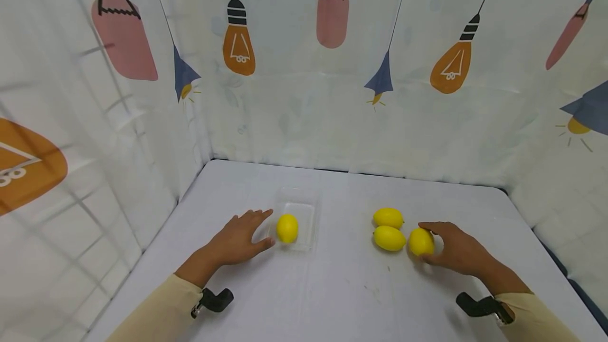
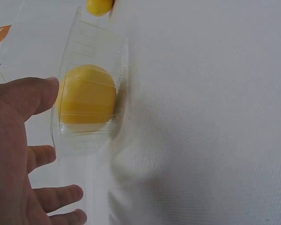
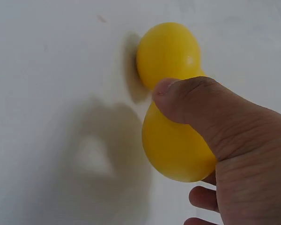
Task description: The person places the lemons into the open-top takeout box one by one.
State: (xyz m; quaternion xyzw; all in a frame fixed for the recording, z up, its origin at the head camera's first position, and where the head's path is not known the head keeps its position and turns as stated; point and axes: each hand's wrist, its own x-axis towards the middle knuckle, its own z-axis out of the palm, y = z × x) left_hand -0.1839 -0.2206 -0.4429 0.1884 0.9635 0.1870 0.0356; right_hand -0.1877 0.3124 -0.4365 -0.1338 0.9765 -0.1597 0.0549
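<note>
Behind a white table [image 1: 332,300], a pale curtain [image 1: 294,120] with printed orange bulbs [image 1: 239,49], pink lamps [image 1: 332,22] and blue lampshades [image 1: 380,79]

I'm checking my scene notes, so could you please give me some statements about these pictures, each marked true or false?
1. The right hand grips a smooth, oval yellow lemon. True.
2. Two other lemons lie between that lemon and the clear, rectangular plastic tray. True.
3. The tray holds three lemons. False: it holds a single lemon.
4. The left hand grips a lemon. False: the left hand is beside the tray, fingers extended.
</note>
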